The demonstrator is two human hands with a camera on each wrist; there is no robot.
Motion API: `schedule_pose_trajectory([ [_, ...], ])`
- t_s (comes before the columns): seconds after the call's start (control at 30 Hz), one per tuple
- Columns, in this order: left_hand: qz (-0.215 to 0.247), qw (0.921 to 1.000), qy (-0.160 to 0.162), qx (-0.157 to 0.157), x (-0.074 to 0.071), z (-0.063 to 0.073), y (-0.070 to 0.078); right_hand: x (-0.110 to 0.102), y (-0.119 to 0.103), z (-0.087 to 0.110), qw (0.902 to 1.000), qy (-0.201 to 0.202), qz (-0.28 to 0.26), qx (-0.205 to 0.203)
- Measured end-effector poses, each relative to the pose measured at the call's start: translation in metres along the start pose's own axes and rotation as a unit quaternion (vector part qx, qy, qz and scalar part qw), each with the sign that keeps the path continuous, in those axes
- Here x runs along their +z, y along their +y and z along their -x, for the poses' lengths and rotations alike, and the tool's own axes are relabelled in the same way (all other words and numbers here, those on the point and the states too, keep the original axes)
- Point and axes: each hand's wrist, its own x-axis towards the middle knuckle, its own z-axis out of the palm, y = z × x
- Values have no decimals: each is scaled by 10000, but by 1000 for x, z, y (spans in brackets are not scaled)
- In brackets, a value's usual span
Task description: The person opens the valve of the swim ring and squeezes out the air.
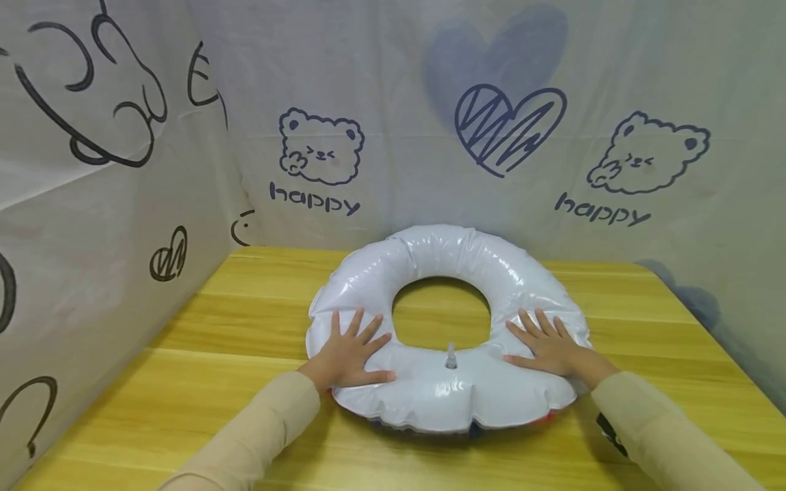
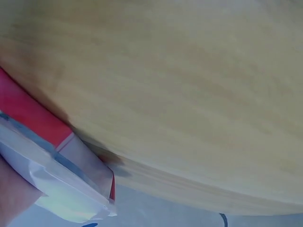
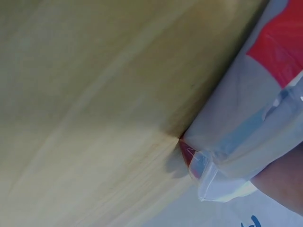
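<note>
A pale cloth (image 1: 399, 75), printed with bear heads, hearts and the word "happy", was hung behind and to the left of the wood-grained desk (image 1: 166, 389). On the desk was laid a white inflated ring (image 1: 445, 402), its far side near the back edge; red patches were shown on its lower side in the wrist views. By its plump shape, filling was judged largely done, though creases were left along its seam. Below two pale sleeves (image 1: 252, 426), the hands were set apart: the left hand (image 1: 351, 354) and the right hand (image 1: 552, 349) were rested on the ring at either side of its hole, fingers spread, nothing gripped. A dark object (image 1: 610, 433) was partly hidden by the right sleeve. The clear valve (image 1: 451, 357) was left standing up on the near side, not tucked in; whether it was plugged could not be told.
</note>
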Motion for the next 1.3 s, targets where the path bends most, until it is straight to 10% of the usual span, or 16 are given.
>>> schedule_pose_trajectory([
  [1.3,590,9979,-254,-124,1,-8,-5,-12,-11,-8,9962,-771,121,396],
])
